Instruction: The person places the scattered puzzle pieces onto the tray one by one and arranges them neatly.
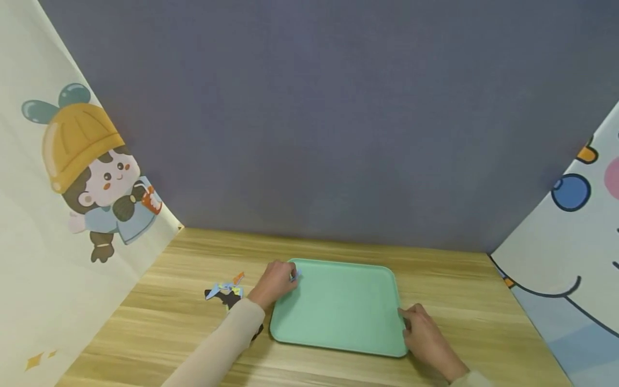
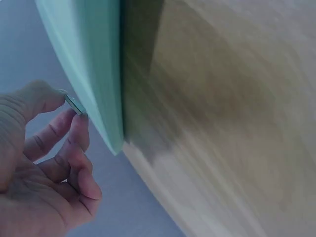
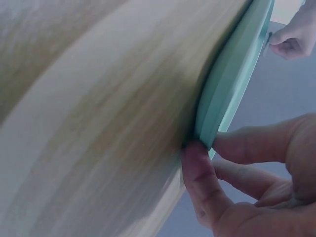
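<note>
A shallow mint-green tray [image 1: 342, 306] lies on the wood-grain table. Over its far left corner, my left hand [image 1: 277, 282] pinches a small thin flat piece [image 2: 73, 104] between thumb and fingertips. In the head view that piece shows light blue, mostly covered by the fingers. At the tray's right side, my right hand [image 1: 426, 337] grips the rim, thumb on top and fingers at the outer edge, as the right wrist view shows. Left of the tray lie several flat cut-out pieces [image 1: 228, 296] in black, blue, yellow and orange, partly hidden behind the left forearm.
The wood-grain table [image 1: 464, 290] reaches back to a dark grey upright panel [image 1: 329, 134]. White panels with cartoon prints stand on both sides, a child in a yellow hat [image 1: 82, 145] on the left one.
</note>
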The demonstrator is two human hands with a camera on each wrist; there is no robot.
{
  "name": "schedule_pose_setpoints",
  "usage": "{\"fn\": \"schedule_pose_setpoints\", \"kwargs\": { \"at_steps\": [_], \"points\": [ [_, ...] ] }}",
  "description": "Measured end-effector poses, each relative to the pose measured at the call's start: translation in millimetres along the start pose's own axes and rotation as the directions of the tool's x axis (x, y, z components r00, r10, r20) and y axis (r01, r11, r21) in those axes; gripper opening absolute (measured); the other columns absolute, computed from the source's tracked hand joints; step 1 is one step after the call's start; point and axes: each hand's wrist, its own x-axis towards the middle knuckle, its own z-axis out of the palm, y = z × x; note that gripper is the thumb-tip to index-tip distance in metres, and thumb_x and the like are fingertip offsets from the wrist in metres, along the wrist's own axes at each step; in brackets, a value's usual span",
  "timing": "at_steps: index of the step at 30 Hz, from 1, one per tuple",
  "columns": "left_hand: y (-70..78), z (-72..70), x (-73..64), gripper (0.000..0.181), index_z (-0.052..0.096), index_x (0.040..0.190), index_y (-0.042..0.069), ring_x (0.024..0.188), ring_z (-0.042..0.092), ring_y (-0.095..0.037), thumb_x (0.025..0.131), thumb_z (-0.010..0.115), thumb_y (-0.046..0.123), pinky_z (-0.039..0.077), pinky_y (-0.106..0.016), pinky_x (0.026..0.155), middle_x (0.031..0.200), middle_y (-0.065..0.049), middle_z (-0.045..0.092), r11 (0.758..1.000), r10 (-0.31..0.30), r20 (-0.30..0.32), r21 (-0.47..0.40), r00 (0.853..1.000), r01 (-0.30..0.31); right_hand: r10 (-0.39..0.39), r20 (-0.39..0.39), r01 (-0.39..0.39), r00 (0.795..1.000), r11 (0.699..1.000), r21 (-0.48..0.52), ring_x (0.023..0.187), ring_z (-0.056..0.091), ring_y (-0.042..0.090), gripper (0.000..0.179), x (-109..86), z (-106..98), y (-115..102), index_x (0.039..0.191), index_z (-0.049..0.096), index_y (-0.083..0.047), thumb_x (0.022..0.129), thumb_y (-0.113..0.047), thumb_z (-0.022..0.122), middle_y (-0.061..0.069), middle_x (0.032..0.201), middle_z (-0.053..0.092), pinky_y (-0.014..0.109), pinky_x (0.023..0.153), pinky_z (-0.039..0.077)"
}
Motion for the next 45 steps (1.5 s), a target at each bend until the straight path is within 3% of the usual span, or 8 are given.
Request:
{"fn": "schedule_pose_setpoints", "kwargs": {
  "at_steps": [8, 16, 28, 35, 45],
  "points": [
    [0.8, 12.1, 7.7, 0.016, 0.062, 0.066, 0.013, 0.063, 0.055, -0.018, 0.077, 0.073, 0.013, 0.044, -0.046, 0.071, 0.068, 0.003, 0.062, 0.996, -0.031, -0.005, 0.078, 1.0, 0.031, -0.001, -0.003, 0.001, 1.0, 1.0, -0.001, 0.075, 0.046, 0.016, 0.044, 0.9, 0.9, -1.2, 0.121, 0.053, 0.016, 0.078, 0.011, 0.063, 0.01, 0.095, 0.048, 0.027, 0.058, 0.041],
    [1.0, 12.4, 10.3, 0.01, 0.065, 0.071, 0.012, 0.07, 0.057, -0.022, 0.077, 0.073, 0.014, 0.041, -0.046, 0.072, 0.073, 0.001, 0.064, 0.992, -0.081, 0.048, 0.103, 0.996, 0.076, -0.003, -0.006, 0.003, 1.0, 1.0, 0.011, 0.075, 0.045, 0.017, 0.045, 0.4, 1.1, -0.5, 0.121, 0.052, 0.017, 0.078, 0.012, 0.062, 0.011, 0.095, 0.047, 0.026, 0.057, 0.041],
    [-17.2, -19.5, -12.3, 0.016, 0.07, 0.094, 0.005, 0.085, 0.057, -0.028, 0.079, 0.074, 0.01, 0.037, -0.056, 0.086, 0.08, -0.003, 0.066, 0.989, -0.15, 0.03, 0.015, 0.988, 0.149, -0.003, 0.011, 0.003, 1.0, 1.0, 0.014, 0.077, 0.046, 0.017, 0.046, 0.5, -0.9, 0.2, 0.122, 0.052, 0.015, 0.078, 0.011, 0.062, 0.011, 0.098, 0.049, 0.027, 0.06, 0.042],
    [-37.5, -44.8, -34.0, 0.023, 0.068, 0.1, 0.006, 0.093, 0.054, -0.031, 0.079, 0.075, 0.012, 0.038, -0.055, 0.083, 0.092, -0.009, 0.065, 0.972, -0.233, 0.06, 0.028, 0.971, 0.232, -0.009, 0.017, 0.008, 1.0, 1.0, 0.022, 0.077, 0.047, 0.018, 0.046, 0.4, -1.4, 2.1, 0.122, 0.051, 0.016, 0.077, 0.011, 0.062, 0.011, 0.097, 0.049, 0.029, 0.061, 0.043],
    [-69.6, -73.3, -65.6, 0.037, 0.065, 0.11, 0.001, 0.091, 0.05, -0.034, 0.079, 0.076, 0.018, 0.037, -0.057, 0.08, 0.099, -0.014, 0.064, 0.948, -0.318, 0.129, 0.058, 0.939, 0.313, -0.043, 0.001, 0.043, 0.999, 0.999, 0.019, 0.077, 0.047, 0.017, 0.047, -0.7, -1.1, 1.9, 0.121, 0.052, 0.018, 0.076, 0.011, 0.062, 0.011, 0.096, 0.049, 0.028, 0.061, 0.043]
  ]
}}
